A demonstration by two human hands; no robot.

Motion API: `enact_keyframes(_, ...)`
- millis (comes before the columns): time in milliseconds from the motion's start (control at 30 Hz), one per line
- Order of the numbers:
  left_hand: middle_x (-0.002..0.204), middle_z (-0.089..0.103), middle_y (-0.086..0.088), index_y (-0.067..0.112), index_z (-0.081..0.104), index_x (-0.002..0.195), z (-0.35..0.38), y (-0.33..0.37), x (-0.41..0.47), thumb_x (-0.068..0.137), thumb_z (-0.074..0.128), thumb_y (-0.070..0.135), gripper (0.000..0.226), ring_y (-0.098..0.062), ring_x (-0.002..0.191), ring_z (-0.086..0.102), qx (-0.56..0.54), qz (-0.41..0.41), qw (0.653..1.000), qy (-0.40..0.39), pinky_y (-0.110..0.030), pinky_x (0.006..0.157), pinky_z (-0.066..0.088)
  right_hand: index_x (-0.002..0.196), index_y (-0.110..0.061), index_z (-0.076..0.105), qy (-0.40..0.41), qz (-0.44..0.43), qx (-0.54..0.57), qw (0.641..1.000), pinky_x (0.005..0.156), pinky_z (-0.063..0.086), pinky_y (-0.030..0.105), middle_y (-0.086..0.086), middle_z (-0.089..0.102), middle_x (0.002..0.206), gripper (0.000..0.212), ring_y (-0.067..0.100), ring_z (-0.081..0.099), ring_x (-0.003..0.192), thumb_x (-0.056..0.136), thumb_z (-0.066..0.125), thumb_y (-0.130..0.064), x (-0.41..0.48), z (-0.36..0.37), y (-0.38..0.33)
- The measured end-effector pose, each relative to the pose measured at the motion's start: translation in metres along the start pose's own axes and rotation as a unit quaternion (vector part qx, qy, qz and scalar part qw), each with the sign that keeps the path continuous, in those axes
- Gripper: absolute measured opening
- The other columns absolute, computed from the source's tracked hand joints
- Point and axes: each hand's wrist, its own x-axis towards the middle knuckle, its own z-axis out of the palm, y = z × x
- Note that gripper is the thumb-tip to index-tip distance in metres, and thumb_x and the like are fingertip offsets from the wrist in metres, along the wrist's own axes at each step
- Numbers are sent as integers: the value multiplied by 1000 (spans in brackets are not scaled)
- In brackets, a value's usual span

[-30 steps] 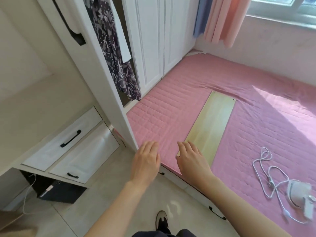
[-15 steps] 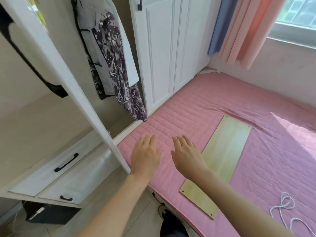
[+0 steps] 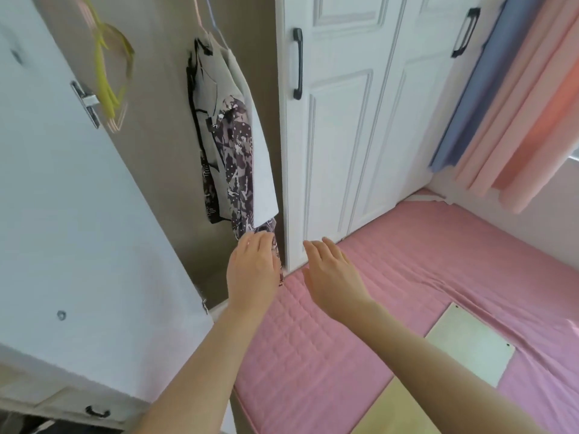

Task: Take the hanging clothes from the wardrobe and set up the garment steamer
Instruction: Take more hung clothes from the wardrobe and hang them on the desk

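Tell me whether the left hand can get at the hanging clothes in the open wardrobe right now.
Probably yes. The left hand is open at the lower hem of the hanging clothes, and nothing stands between them; the wardrobe door is swung aside. The hangers' hooks sit much higher, so lifting them off would need an upward reach.

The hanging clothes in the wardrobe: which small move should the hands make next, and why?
Probably raise both hands toward the hangers. The hanging clothes are still on them in the open wardrobe, while the left hand is only level with the patterned hem and the right hand is open over the pink bed, holding nothing.
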Motion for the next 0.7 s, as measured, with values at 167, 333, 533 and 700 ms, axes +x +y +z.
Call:
enact_keyframes(167,113,64,-8,6,60,117,0,-5,59,86,61,10,31,-27,111,56,16,-23,999,39,-40,87,52,123,-1,54,36,-53,-1,998,95,49,41,12,63,115,43,35,56,115,85,65,-19,71,-11,16)
enact_keyframes(333,119,64,-8,9,60,120,-5,-18,117,87,65,16,34,-25,113,57,42,-57,995,65,-36,88,50,132,-4,46,69,-94,23,993,104,41,38,11,57,128,43,30,49,123,95,52,-25,139,-27,23)
enact_keyframes(533,132,56,-6,13,53,131,-22,-34,187,94,55,24,39,-23,124,48,76,-58,992,79,-35,99,44,138,-9,39,87,-119,45,988,102,40,31,7,50,134,43,24,44,125,100,40,-29,221,-48,24)
enact_keyframes(700,137,52,-4,15,48,135,-39,-44,238,94,52,25,42,-23,126,45,109,-26,990,91,-35,97,44,131,-8,44,112,-135,61,983,93,46,29,7,53,126,35,23,50,115,100,42,-24,278,-65,20)
